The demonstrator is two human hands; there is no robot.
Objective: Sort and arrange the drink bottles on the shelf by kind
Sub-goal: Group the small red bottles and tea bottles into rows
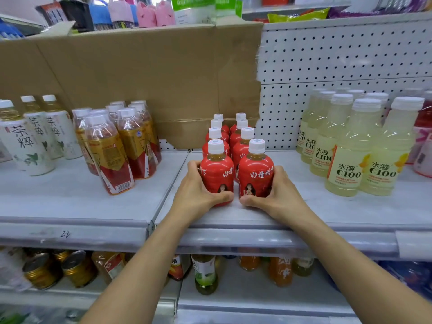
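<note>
Two rows of small red-labelled bottles with white caps stand mid-shelf, running back toward the cardboard. My left hand (198, 190) wraps the front left red bottle (217, 174). My right hand (275, 195) wraps the front right red bottle (256, 174). Both bottles stand upright on the grey shelf (70, 199), close together. Behind them are several more red bottles (243, 141). Pale yellow C100 bottles (346, 164) are grouped at the right. Gold-and-red tea bottles (117, 148) lean at the left, with white-labelled tea bottles (25, 143) beyond them.
A brown cardboard sheet (152, 73) leans against the back of the shelf. White pegboard (339, 59) backs the right side. A pink-red bottle (424, 146) stands at the far right edge. The lower shelf holds cans (46, 270) and assorted bottles (205, 274).
</note>
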